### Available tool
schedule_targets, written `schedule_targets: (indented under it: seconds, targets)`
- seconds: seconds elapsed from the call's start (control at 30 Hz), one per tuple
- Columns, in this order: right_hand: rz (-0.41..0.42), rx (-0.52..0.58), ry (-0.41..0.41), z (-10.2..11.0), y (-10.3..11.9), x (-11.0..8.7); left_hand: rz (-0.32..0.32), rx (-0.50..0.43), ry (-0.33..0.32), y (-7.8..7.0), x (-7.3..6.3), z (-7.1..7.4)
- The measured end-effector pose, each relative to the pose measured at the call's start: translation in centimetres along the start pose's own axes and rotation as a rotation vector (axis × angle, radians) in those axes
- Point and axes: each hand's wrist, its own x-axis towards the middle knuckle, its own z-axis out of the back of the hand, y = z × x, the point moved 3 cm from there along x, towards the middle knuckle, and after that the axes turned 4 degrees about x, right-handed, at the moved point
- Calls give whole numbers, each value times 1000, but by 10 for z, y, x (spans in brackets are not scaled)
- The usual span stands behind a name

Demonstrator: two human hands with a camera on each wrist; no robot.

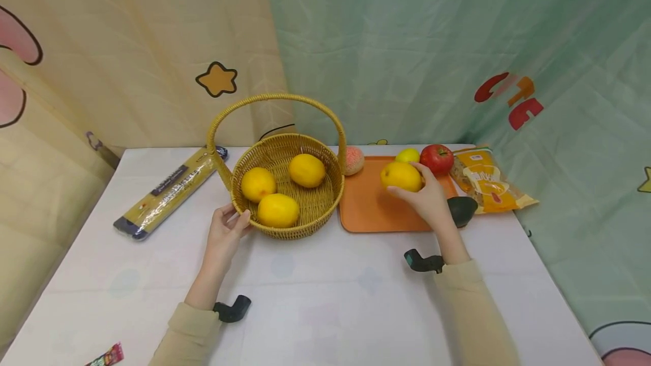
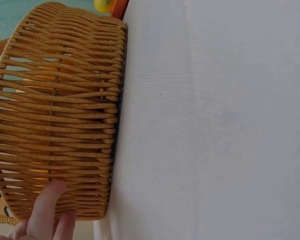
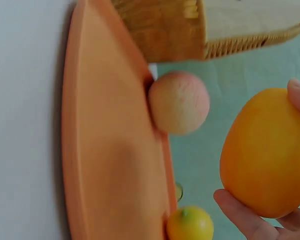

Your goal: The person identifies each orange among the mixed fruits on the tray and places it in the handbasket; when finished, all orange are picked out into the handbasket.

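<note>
A yellow woven basket [image 1: 319, 213] with a tall arched handle stands left of the middle, with three yellow lemons [image 1: 278, 210] inside. My left hand [image 1: 226, 236] grips its near-left rim, thumb over the edge. Against the woven outer wall [image 2: 55, 125] lie the left fingers [image 2: 46, 207] in the left wrist view. My right hand [image 1: 429, 196] holds another lemon [image 1: 401, 177] above the orange tray [image 1: 376, 213]. In the right wrist view this lemon [image 3: 265, 155] sits between thumb and fingers, apart from the tray.
A pink peach [image 1: 354, 160] lies between basket and tray. Around the tray's right side are a small yellow fruit [image 1: 408, 155], a red apple [image 1: 437, 158], a dark green avocado-like item [image 1: 461, 210] and an orange food bag [image 1: 490, 182]. Left lies a long noodle packet [image 1: 170, 194]; a small wrapper [image 1: 108, 356] is near.
</note>
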Motion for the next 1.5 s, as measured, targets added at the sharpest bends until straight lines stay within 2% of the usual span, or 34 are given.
schedule_targets:
  seconds: [0.37,0.6,0.8,0.9,1.1,1.3,1.5]
  targets:
    - [46,210,110,-47,41,-15,0,-12,0,-1,1,-1]
    - [111,228,200,-80,63,-18,2,-10,-6,0,1,-1]
    - [110,256,231,-109,75,-13,-2,-9,-9,0,2,0]
    - [117,219,205,-121,79,-11,-3,-10,-4,0,2,0]
    - [204,34,136,-137,82,-8,4,-11,-1,0,0,0]
    - [282,-88,139,-147,83,-7,6,-9,0,1,0,0]
    - [322,-203,162,-152,83,-6,6,-8,0,1,0,0]
